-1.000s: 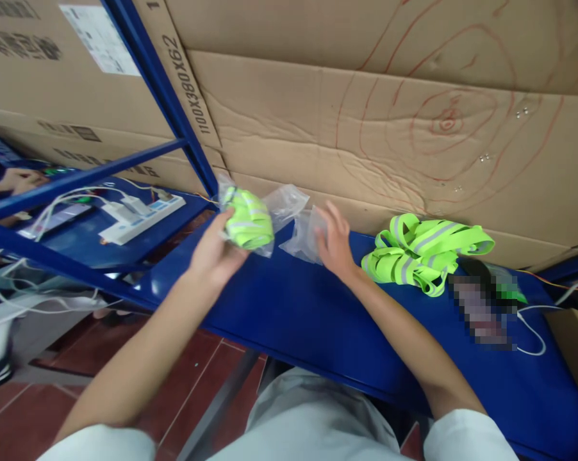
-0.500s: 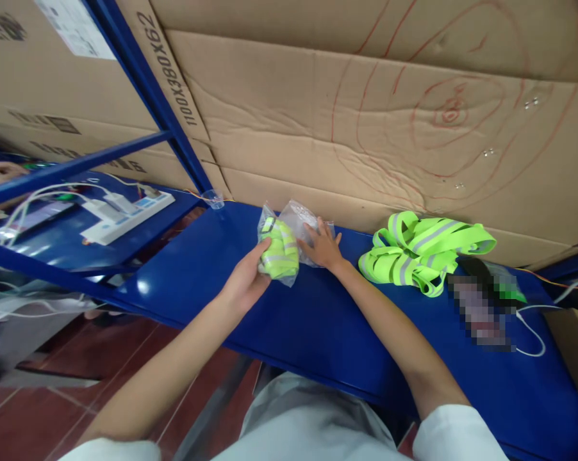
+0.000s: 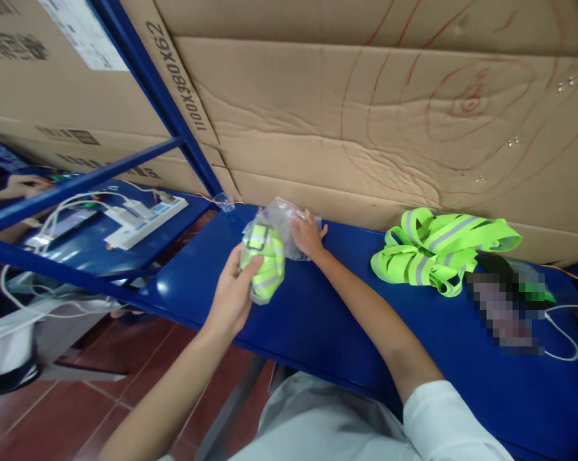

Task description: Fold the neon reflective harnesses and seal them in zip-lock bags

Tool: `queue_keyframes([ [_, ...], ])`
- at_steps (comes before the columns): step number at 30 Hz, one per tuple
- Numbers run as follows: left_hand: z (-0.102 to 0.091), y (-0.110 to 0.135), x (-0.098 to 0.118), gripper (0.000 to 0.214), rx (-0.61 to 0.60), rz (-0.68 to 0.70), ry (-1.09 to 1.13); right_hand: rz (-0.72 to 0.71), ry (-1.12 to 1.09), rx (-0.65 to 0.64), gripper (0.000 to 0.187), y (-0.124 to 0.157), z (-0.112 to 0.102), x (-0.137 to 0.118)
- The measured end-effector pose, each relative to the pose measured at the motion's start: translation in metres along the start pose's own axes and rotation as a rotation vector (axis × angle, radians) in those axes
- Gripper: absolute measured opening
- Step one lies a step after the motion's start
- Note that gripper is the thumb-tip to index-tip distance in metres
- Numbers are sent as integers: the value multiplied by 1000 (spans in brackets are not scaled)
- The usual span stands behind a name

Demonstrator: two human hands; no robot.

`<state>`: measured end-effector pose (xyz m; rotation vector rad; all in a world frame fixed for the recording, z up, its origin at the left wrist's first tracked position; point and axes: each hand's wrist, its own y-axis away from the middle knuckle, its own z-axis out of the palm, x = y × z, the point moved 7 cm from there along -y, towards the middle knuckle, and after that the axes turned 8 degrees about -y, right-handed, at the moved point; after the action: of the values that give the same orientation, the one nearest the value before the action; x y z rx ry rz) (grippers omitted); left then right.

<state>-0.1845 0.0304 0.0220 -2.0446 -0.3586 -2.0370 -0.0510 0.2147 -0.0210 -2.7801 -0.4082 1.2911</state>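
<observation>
A neon-yellow reflective strap [image 3: 268, 262] with grey stripes and a dark buckle lies folded up inside a clear plastic bag. My left hand [image 3: 234, 291] is closed around its left side, thumb across the front, holding it just above the blue table. Beside it, flat clear plastic bags [image 3: 280, 218] lie at the table's back edge. My right hand [image 3: 309, 235] rests over their right end, its fingers bent and drawn in on the plastic; the fingertips are partly hidden.
A heap of loose neon-yellow reflective straps [image 3: 428, 250] sits to the right on the blue table [image 3: 308, 320]. Past it are a blurred-out object [image 3: 505, 314] and a white cable. A clear cup [image 3: 224, 202] stands near the frame post; a power strip [image 3: 147, 224] is left. Cardboard [image 3: 279, 96] walls the back.
My left hand has moved left and tilted the bagged strap, so its buckle shows better. My right hand's spread fingers have drawn in on the plastic bags. The view has shifted slightly left.
</observation>
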Motion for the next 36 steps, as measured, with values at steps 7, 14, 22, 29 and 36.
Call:
queue_keyframes([
  [7, 58, 13, 25, 56, -398, 826, -951, 90, -638, -53, 74, 73, -90, 40],
  [14, 150, 29, -1, 78, -857, 999, -1075, 297, -943, -9, 46, 191, -131, 100],
  [22, 174, 42, -7, 93, -833, 1032, -1005, 280, -955, 122, 39, 205, -149, 105],
  [29, 163, 23, -19, 50, -648, 1193, -975, 294, -900, -48, 51, 206, -133, 106],
  [36, 160, 48, -4, 25, -457, 1316, -847, 271, -863, -67, 41, 206, -124, 102],
])
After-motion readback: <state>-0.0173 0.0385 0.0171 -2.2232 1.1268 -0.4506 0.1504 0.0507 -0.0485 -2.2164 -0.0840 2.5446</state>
